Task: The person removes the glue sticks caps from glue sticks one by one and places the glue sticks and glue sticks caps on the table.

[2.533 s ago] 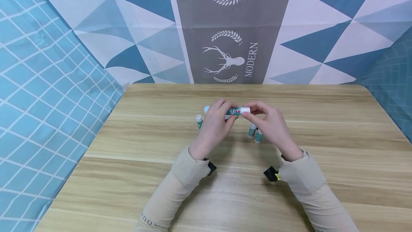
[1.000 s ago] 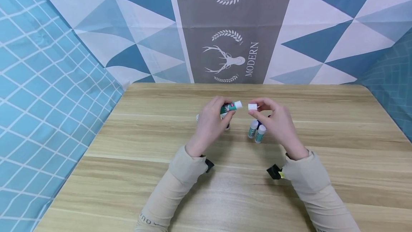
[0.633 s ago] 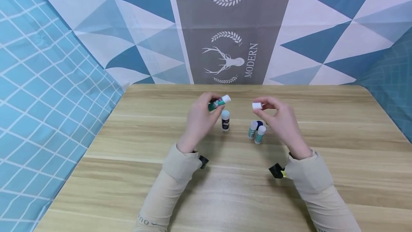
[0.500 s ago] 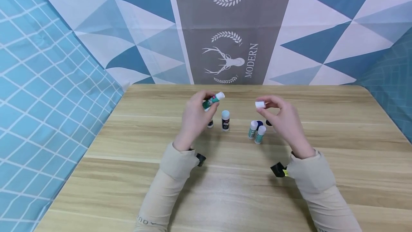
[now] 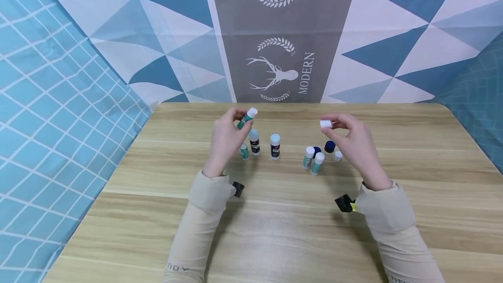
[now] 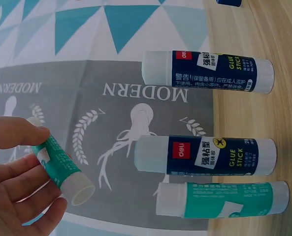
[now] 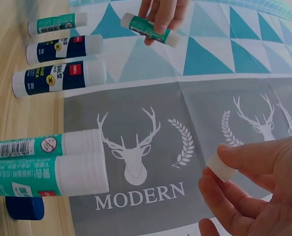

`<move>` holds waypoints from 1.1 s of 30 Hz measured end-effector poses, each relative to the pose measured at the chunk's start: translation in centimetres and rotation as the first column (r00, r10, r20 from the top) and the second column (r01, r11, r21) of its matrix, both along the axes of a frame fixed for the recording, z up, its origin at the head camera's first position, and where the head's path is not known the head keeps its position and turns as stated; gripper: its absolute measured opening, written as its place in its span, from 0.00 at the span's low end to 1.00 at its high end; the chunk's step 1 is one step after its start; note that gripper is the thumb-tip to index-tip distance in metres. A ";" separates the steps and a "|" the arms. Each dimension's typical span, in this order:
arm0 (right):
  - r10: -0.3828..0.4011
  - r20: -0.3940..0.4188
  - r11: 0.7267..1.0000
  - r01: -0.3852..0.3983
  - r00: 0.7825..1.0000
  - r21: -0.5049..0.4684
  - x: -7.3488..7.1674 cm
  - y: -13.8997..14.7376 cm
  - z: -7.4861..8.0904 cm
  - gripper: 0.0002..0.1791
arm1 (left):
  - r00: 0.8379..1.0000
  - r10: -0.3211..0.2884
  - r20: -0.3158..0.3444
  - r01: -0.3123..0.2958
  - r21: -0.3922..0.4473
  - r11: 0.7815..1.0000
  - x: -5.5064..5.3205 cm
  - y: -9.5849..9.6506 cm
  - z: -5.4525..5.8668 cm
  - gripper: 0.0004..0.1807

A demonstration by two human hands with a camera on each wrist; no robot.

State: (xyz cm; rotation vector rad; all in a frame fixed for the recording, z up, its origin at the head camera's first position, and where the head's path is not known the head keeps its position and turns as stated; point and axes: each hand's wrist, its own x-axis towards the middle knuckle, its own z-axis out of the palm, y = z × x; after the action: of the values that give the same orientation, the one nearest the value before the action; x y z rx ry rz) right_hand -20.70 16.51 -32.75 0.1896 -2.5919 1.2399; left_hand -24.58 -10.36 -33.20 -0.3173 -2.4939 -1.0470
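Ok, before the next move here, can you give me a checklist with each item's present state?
1. Left hand holding a green-and-white cylindrical plastic glue stick: ok, between thumb and fingers.
2. Right hand holding a small white cylindrical plastic cap: ok, pinched, apart from that stick.
3. Two navy-and-white cylindrical plastic glue sticks upright on the wood-grain table: ok.
4. Two round navy plastic caps and another white cap resting on the table: ok.
5. All glue sticks uncapped: not ok, two standing green-and-white sticks wear white caps.
6. Glue showing at the held stick's open end: cannot tell.
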 end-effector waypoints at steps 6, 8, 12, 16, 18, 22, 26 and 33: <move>-0.001 0.007 1.000 0.001 1.000 0.017 -0.3 0.5 -0.3 0.16 | 0.999 -0.033 0.027 0.032 0.027 0.999 -0.6 -0.3 -0.5 0.13; 0.006 0.003 0.999 -0.006 1.000 0.042 -0.3 0.8 -0.5 0.16 | 0.999 -0.041 0.027 0.040 0.031 0.999 -0.8 -0.6 -0.8 0.14; 0.026 -0.009 0.996 -0.025 1.000 0.085 -0.4 1.7 -1.0 0.16 | 0.998 -0.042 0.047 0.040 0.037 0.998 -1.2 -1.7 -1.8 0.14; 0.032 0.000 0.995 -0.031 1.000 0.097 -0.3 2.7 -1.6 0.18 | 0.994 -0.038 0.099 0.035 0.035 0.999 -1.5 -2.8 -2.5 0.12; 0.015 0.016 0.994 -0.016 1.000 0.104 -0.3 3.2 -1.9 0.19 | 0.991 -0.045 0.130 0.040 0.042 0.998 -1.7 -3.2 -2.7 0.12; -0.015 0.042 0.991 0.010 0.999 0.133 -0.5 3.9 -2.5 0.20 | 0.972 -0.062 0.228 0.051 0.053 0.997 -1.9 -3.8 -3.0 0.12; -0.034 0.088 0.984 0.018 0.996 0.180 -0.8 4.6 -3.1 0.20 | 0.945 -0.059 0.320 0.059 0.009 0.998 -2.2 -4.3 -3.4 0.14; -0.087 0.047 0.946 0.068 0.995 0.317 -1.4 6.1 -4.3 0.16 | 0.926 -0.081 0.368 0.109 -0.056 0.992 -2.5 -4.6 -4.0 0.14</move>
State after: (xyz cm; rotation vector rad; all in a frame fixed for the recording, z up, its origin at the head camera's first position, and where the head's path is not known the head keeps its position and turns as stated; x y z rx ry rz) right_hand -22.13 22.59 -37.08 0.1098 -2.8077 0.8105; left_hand -27.09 -14.95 -37.16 -0.2903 -2.8808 -1.1405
